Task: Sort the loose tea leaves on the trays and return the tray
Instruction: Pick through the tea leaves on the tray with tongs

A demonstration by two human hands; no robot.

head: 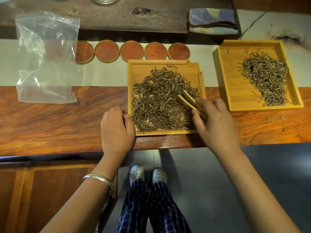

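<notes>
Head view, looking down at the counter (50, 123). Your left hand (116, 130) rests on the counter at the near left corner of the near tray (165, 132), its grip closed on that tray's left rim, thumb on the inner side. Your right hand (217, 125) lies over the tray's near right corner, its grip closed on bamboo tongs (187, 100). The tong tips stand slightly apart and point up-left into the tea leaves (159, 101), which cover most of the tray floor. A small yellowish bit (151, 82) sits among the leaves toward the far left.

A second tray (235, 91) stands to the right, well apart from the first, holding a smaller pile of leaves (267, 78) heaped toward its right side. A few stray leaves (273, 119) lie on the counter just in front of it.

Behind the near tray, a row of five round wooden coasters (131, 51) lines a pale runner (104, 76); the nearest ones almost touch the tray's far rim. A clear plastic bag (47, 56) lies to the left, overlapping the leftmost coaster. A folded cloth (212, 20) sits on a dark board (117, 15) at the far right. A bracelet (99, 179) circles your left wrist. Below the counter edge, your shoes (148, 174) stand on the grey floor (218, 182).
</notes>
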